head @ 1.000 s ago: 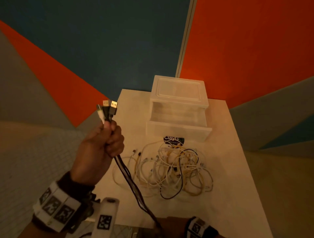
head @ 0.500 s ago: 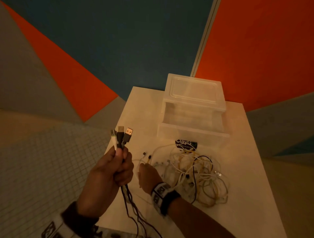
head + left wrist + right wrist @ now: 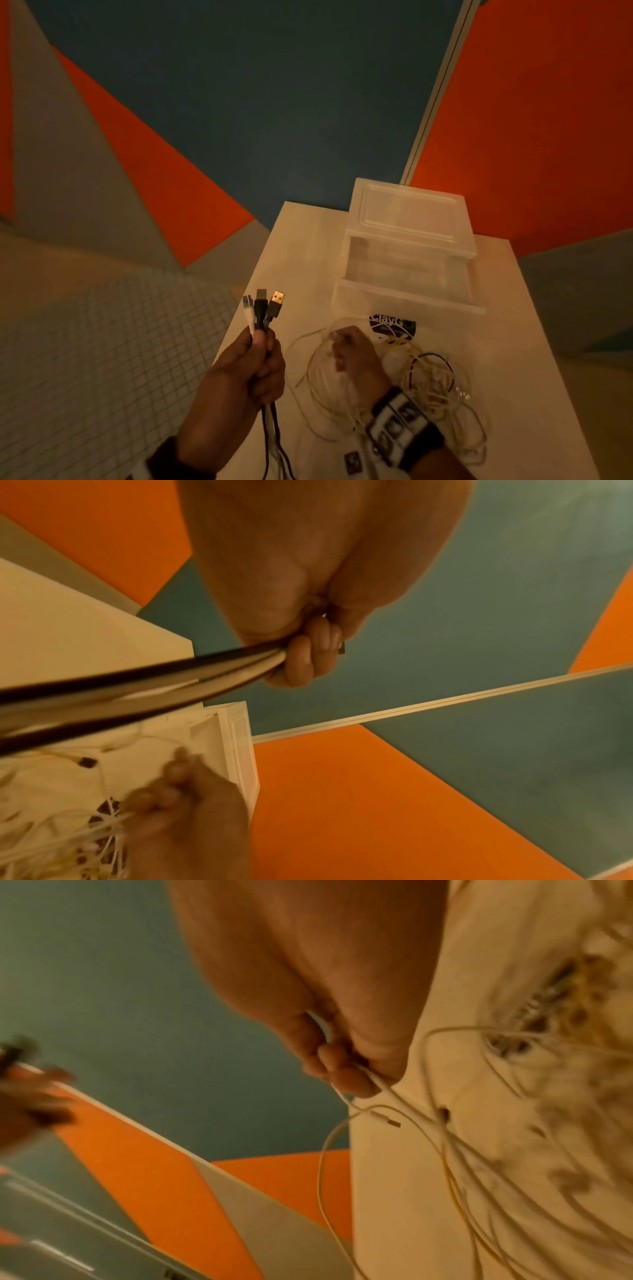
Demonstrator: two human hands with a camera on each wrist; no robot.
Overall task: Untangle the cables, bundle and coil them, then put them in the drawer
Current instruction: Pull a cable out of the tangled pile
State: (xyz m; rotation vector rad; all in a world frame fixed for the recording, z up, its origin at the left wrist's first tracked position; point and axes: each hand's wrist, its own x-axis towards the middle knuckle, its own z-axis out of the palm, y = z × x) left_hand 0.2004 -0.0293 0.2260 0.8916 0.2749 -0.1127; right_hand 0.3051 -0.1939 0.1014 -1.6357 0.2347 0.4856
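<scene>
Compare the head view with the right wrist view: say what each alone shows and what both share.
Head view only: the left hand gripping three cables with plugs up, the open drawer, and a black cable in the pile.
Right wrist view only: the fingers pinching a white cable and its small connector.
Both: the right hand, the tangled pile and the table.

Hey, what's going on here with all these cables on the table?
A person is sorting a cable tangle. Their left hand grips a few cables with the plugs lined up pointing upward. The right hand pinches a white cable out of the pile lying on the table. The clear drawer behind the pile is pulled open, with nothing visible in it.
</scene>
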